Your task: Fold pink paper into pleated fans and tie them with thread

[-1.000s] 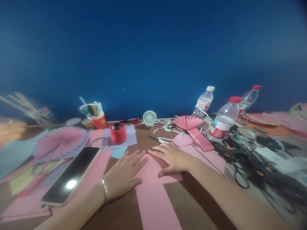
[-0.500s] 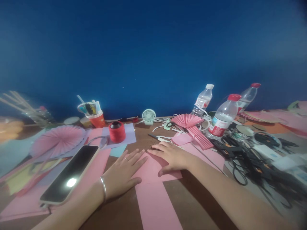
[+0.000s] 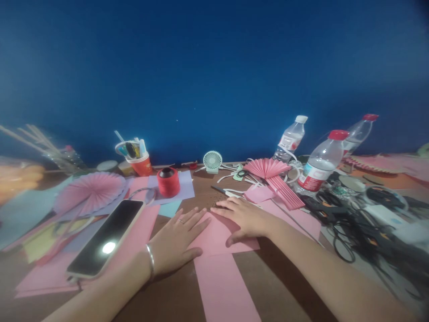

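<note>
At the frame's lower centre, the left hand (image 3: 176, 241) and right hand (image 3: 248, 219) were spread on pink paper (image 3: 216, 235); a phone (image 3: 105, 237) lay lower left, what looked like cables (image 3: 385, 246), blurred, lower right.

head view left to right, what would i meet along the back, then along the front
Back: sticks, cup, red spool, mini fan, white-capped bottle. Front: phone, left hand, right hand, black cables. Pink paper overlaps both hands in the picture, so I left it out.
</note>
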A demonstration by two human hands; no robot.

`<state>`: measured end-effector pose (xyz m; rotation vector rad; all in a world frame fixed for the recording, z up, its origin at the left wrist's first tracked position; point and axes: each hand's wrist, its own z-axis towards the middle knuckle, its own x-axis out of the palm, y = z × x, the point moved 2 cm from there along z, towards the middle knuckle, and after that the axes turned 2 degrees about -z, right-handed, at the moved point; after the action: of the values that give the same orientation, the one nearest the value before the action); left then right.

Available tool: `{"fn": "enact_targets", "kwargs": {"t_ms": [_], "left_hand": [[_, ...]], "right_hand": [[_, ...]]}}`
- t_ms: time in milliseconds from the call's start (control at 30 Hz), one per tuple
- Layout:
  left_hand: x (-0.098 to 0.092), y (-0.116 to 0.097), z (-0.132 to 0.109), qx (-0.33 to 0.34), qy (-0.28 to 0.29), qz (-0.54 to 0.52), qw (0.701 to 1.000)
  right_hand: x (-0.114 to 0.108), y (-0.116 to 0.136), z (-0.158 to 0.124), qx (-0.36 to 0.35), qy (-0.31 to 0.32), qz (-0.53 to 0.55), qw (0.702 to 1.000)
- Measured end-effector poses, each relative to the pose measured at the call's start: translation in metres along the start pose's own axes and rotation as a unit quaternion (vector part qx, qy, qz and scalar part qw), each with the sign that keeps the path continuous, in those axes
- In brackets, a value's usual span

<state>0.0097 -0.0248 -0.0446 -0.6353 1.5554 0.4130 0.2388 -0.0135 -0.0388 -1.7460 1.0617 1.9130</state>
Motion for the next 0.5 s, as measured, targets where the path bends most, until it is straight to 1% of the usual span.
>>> {"fn": "enact_targets", "kwargs": {"t_ms": [300,500], "left_hand": [[0.0047,0.0010,-0.0017,0.003,0.012,0.006,1.000],[0.0055,0.0013,-0.0004,0.000,0.016,0.016,1.000]], "right_hand": [[-0.0017,-0.0012,0.0017,-0.013,0.001,-0.010,1.000],[0.0011,-0.0042,0.0029,-0.017,0.001,-0.008,1.000]]}}
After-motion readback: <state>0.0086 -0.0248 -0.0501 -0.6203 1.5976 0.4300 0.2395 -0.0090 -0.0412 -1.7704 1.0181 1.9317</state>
